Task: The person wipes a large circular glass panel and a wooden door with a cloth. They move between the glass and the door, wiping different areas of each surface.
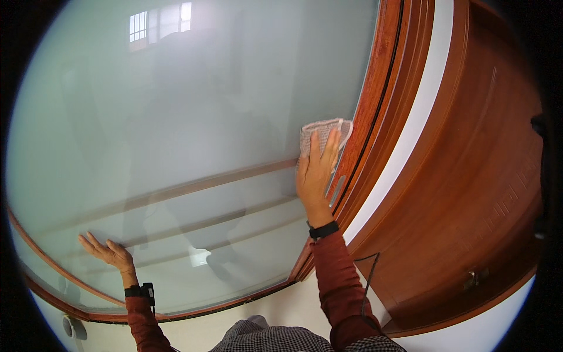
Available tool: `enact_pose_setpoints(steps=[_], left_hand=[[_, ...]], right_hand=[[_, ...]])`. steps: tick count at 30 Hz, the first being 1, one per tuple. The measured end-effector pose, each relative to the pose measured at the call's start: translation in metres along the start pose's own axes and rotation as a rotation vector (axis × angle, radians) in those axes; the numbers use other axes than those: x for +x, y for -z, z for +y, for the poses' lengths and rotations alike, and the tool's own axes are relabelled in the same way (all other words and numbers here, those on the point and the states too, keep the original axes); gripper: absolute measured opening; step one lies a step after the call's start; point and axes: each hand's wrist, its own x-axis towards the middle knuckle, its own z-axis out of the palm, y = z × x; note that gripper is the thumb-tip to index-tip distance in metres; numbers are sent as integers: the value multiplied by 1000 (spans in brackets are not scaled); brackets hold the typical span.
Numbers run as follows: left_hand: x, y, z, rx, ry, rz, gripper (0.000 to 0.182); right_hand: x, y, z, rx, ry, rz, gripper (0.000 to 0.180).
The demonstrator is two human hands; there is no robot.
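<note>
My right hand (316,176) lies flat over a folded, light pinkish-brown cloth (310,134), holding it to a large frosted glass door panel (198,123). The cloth touches the glass right beside the reddish-brown door frame (374,92). Just below that hand, a metal recessed pull (337,190) is set in the frame. My left hand (107,255) is at the lower left with its fingers spread and holds nothing. It is up against the glass or very close to it; I cannot tell which.
On the right stands a brown wooden door (488,145) with a metal handle (473,278), past a white wall strip (413,119). A thin dark cable (368,281) hangs by my right sleeve. A small round grey object (68,326) is at the lower left. Light floor (290,303) shows below.
</note>
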Motion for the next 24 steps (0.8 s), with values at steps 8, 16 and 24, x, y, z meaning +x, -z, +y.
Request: enact_pose_setpoints(steps=[8, 16, 24], left_hand=[[1, 1, 4, 5, 4, -3, 65], [-1, 2, -4, 38, -7, -15, 66], [2, 2, -9, 55, -32, -8, 63]], right_hand=[[-217, -30, -20, 220, -477, -102, 56], [-63, 15, 33, -2, -108, -8, 60], [-23, 17, 85, 105, -98, 70, 63]])
